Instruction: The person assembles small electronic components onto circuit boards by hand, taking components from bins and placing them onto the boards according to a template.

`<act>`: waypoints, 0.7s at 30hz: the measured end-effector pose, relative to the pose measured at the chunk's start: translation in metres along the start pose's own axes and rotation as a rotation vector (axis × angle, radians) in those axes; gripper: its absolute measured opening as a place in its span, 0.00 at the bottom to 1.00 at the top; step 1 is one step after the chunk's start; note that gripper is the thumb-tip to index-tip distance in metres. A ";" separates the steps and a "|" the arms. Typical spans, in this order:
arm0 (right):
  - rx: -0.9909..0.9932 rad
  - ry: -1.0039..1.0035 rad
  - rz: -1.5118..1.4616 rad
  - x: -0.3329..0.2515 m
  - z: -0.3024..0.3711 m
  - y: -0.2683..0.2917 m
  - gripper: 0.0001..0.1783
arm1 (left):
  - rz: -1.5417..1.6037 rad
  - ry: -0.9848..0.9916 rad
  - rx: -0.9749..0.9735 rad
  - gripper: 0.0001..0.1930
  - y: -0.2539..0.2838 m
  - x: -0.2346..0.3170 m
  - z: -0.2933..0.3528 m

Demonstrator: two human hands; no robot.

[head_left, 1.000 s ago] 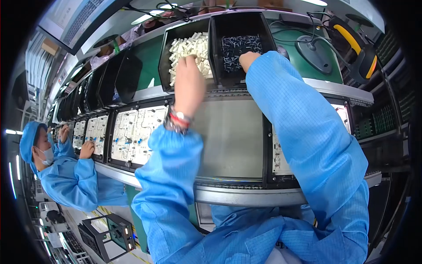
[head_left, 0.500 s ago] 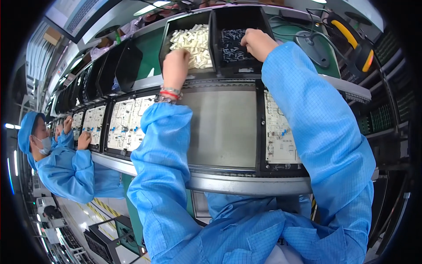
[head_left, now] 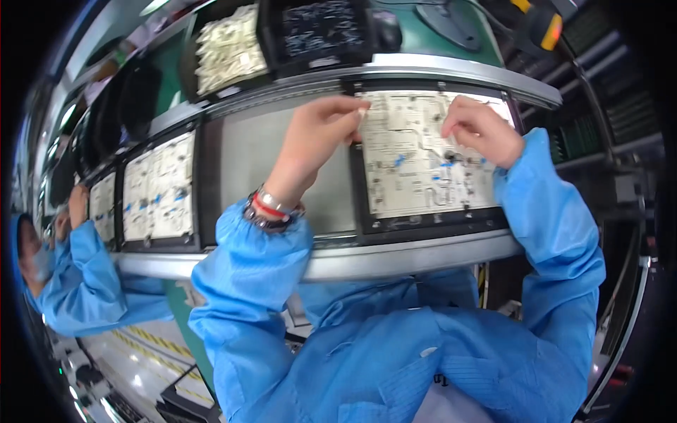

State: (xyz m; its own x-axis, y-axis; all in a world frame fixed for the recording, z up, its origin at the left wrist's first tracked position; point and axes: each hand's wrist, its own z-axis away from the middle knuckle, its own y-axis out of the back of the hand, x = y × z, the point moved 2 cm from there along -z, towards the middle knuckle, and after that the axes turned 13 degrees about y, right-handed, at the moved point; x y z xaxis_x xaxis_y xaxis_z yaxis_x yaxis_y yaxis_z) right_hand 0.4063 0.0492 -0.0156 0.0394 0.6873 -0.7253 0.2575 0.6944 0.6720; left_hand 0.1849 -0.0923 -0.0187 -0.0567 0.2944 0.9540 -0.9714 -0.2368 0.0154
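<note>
My left hand [head_left: 307,141] is closed in a pinch at the upper left corner of a white circuit board [head_left: 412,190]. A small white part [head_left: 362,113] shows at its fingertips. Over the upper right of the same board, my right hand [head_left: 486,130] is also pinched; whatever its fingers hold is too small or hidden. The board lies in a black frame [head_left: 364,201] and carries several blue and dark components. Behind the rail stand a black bin of white parts [head_left: 229,49] and another of small dark parts [head_left: 321,28].
Left of the board lies a grey plate [head_left: 247,162], then another framed board [head_left: 159,187]. A metal rail [head_left: 416,257] runs along the near edge. A yellow and black handheld scanner [head_left: 539,32] stands far right. A co-worker in a blue sleeve [head_left: 92,282] works at the left.
Both hands have left the bins and come nearer, over the board on the right. The view has shifted, so the bins and grey plate now sit farther left.
</note>
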 end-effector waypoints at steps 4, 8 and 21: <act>0.115 -0.178 -0.272 0.006 0.028 -0.009 0.11 | -0.006 0.050 -0.081 0.11 -0.024 -0.019 -0.008; 0.199 -0.187 -0.463 0.015 0.039 -0.012 0.12 | 0.013 0.056 -0.083 0.10 -0.036 -0.032 -0.010; -0.033 0.067 0.310 0.045 0.032 0.001 0.11 | 0.140 0.059 -0.151 0.10 -0.042 -0.035 -0.013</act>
State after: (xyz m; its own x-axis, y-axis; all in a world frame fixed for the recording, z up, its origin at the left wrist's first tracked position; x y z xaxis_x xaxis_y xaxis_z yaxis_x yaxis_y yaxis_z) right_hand 0.4392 0.0739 -0.0527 0.0475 0.8788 -0.4749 0.2119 0.4557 0.8645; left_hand 0.2245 -0.0802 -0.0569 -0.2022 0.3231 0.9245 -0.9764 -0.1393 -0.1649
